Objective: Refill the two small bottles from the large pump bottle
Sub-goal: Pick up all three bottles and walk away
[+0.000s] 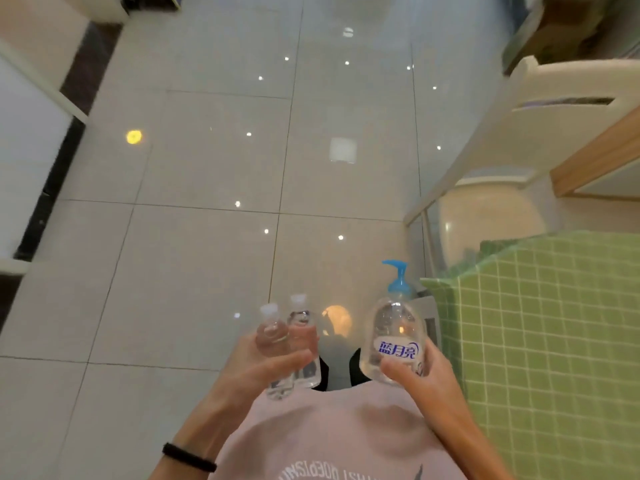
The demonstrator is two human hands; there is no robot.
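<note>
Left hand (254, 370) raised, gripping small bottles (302, 329)

Looks like a home, probably a dining corner. Underfoot, glossy pale grey square floor tiles (207, 271) mirroring small ceiling lights. At right, a table draped in a green checked cloth (554, 341), then a white-painted chair with a slotted back (568, 83) next to a wood-edged white tabletop (595, 157). At left, white wall panels (27, 150) above a dark brown skirting strip (52, 188).
</note>
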